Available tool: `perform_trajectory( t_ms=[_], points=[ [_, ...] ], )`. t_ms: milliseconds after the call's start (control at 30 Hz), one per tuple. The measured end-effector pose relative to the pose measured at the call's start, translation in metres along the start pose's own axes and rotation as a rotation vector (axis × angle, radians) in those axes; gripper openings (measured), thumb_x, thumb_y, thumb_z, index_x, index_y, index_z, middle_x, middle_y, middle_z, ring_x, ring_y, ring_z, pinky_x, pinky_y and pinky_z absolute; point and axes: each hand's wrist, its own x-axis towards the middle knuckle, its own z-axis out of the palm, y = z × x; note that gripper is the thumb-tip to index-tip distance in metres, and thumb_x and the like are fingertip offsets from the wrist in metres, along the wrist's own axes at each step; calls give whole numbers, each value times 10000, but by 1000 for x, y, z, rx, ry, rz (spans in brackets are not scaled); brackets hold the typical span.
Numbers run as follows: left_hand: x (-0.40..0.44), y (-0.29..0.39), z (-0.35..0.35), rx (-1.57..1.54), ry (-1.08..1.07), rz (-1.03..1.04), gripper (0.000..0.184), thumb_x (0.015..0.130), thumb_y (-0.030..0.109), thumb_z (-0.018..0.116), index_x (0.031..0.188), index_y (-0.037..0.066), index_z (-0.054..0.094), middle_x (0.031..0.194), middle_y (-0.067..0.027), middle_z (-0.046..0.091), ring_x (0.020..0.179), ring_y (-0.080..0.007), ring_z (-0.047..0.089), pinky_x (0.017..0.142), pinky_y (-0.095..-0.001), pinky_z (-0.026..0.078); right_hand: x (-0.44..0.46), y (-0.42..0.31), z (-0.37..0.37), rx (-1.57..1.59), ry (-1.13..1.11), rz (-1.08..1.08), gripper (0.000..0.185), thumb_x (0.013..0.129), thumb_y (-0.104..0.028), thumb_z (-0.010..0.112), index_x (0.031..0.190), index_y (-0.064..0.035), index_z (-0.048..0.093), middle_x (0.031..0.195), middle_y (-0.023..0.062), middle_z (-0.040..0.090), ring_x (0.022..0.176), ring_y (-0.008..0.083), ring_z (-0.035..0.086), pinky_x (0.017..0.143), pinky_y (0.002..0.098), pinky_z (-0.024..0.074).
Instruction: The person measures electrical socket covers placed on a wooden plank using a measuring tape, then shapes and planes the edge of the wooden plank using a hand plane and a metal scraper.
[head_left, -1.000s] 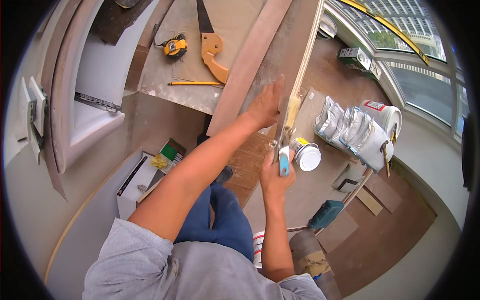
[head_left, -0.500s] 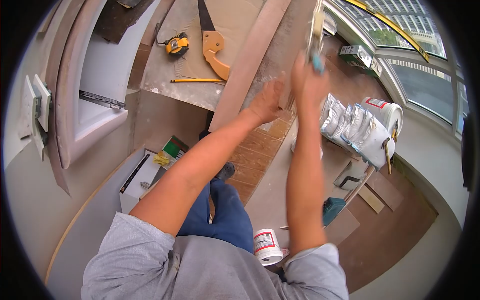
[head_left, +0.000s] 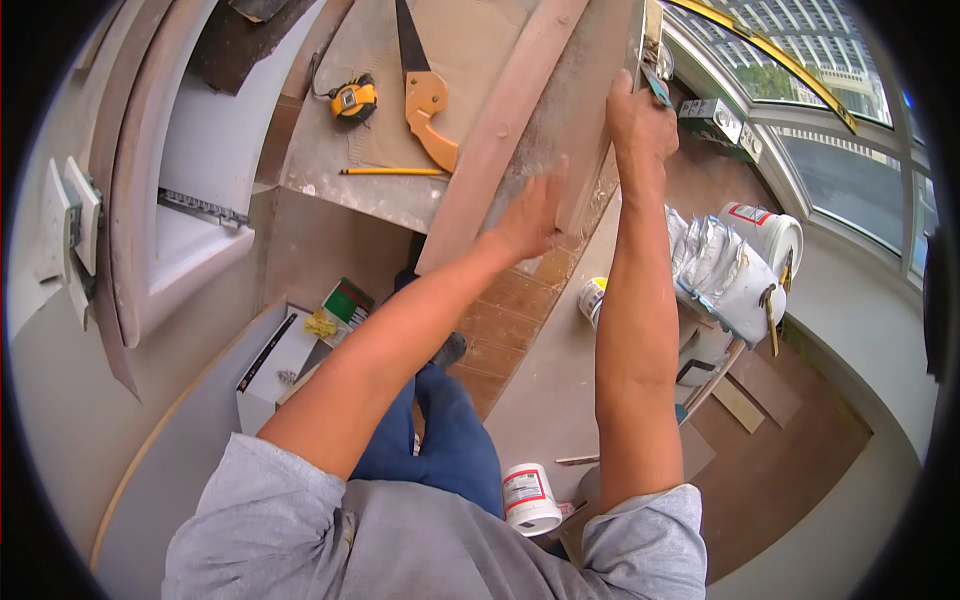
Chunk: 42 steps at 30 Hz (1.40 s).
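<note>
At the upper centre, a brown board (head_left: 588,150) runs away from me. My left hand (head_left: 532,215) is at its left side near the close end, fingers extended and apart, holding nothing. Farther along, at the right edge of the board, my right hand (head_left: 642,122) is closed round a blue-handled tool (head_left: 657,86); the tool's far part is hard to make out. A narrow pinkish board (head_left: 490,140) lies to the left of my left hand. Beyond it on the worktop (head_left: 400,203) are a handsaw (head_left: 428,105), a yellow tape measure (head_left: 353,99) and a pencil (head_left: 395,171).
White bags (head_left: 715,265) and a white bucket (head_left: 765,235) stand at right, by the windows, with a hammer (head_left: 771,318) near them. A red-labelled tub (head_left: 531,498) is by my legs. An open drawer (head_left: 205,235) juts in at left. A yellow level (head_left: 780,55) leans at top right.
My right hand has moved away from me along the board's edge with the blue-handled tool, to the upper right. My left hand has stayed at nearly the same place.
</note>
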Motion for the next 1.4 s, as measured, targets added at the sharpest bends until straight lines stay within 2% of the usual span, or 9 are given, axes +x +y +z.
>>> perform_trajectory(
  t_ms=[200, 367, 500, 567, 767, 867, 967, 1100, 1400],
  points=[
    [4, -6, 5, 27, 33, 40, 1185, 706, 142, 842, 1586, 4, 60, 1420, -283, 409, 1305, -463, 421, 1087, -492, 422, -141, 44, -19, 205, -59, 0, 467, 960, -463, 543, 1101, -35, 665, 923, 322, 700, 907, 496, 685, 808, 563, 544],
    [5, -8, 6, 31, 81, 75, 1194, 696, 141, 846, 1586, 2, 63, 1397, -283, 434, 1278, -474, 439, 1071, -490, 429, -300, 99, -27, 204, -59, -46, 244, 880, -231, 749, 1002, -51, 639, 706, 148, 686, 594, 367, 676, 522, 444, 533],
    [3, -13, 12, -4, 65, 44, 1212, 696, 163, 858, 1587, 5, 51, 1399, -278, 435, 1279, -475, 437, 1065, -492, 431, -183, 84, 6, -92, 173, -379, 248, 909, -289, 685, 955, -52, 631, 798, 173, 696, 681, 400, 683, 566, 474, 545],
    [7, -15, 9, -17, 62, 92, 1235, 705, 187, 866, 1591, 14, 23, 1431, -278, 411, 1295, -473, 423, 1074, -493, 426, -76, 27, -6, 68, 10, -30, 395, 939, -423, 569, 987, -37, 634, 907, 277, 708, 847, 487, 690, 762, 572, 548],
    [2, -5, 2, 24, -17, -2, 1236, 710, 169, 856, 1594, 25, 5, 1418, -272, 419, 1284, -470, 427, 1078, -495, 425, 9, -5, -4, 43, 36, -134, 514, 946, -470, 546, 1076, 18, 641, 988, 316, 703, 958, 489, 688, 876, 575, 528],
    [7, -14, 14, 29, 52, 51, 1205, 721, 146, 835, 1594, 26, 14, 1398, -275, 428, 1276, -469, 434, 1074, -496, 429, -96, 30, -12, 179, 4, -35, 513, 971, -510, 508, 1050, -36, 688, 964, 290, 706, 925, 497, 676, 824, 556, 544],
    [4, -5, 3, 31, 41, 32, 1181, 725, 123, 819, 1594, 28, 24, 1400, -283, 424, 1289, -471, 429, 1080, -496, 425, -236, 77, -21, 136, 24, -67, 279, 902, -287, 711, 1017, -40, 651, 744, 199, 696, 654, 415, 686, 574, 484, 553],
    [4, -6, 4, 7, 35, 43, 1167, 719, 111, 815, 1590, 25, 44, 1400, -287, 424, 1295, -473, 426, 1087, -495, 421, -284, 92, -27, 170, -53, -46, 247, 891, -281, 733, 955, -65, 633, 677, 166, 677, 628, 375, 687, 556, 472, 547],
    [-3, -2, 1, -9, 4, 11, 1196, 692, 118, 849, 1587, 21, 62, 1405, -285, 414, 1306, -469, 420, 1095, -496, 415, 42, -5, 3, 22, -4, -164, 526, 941, -536, 540, 1074, -36, 632, 1018, 318, 694, 958, 512, 675, 859, 559, 551]
  ],
)
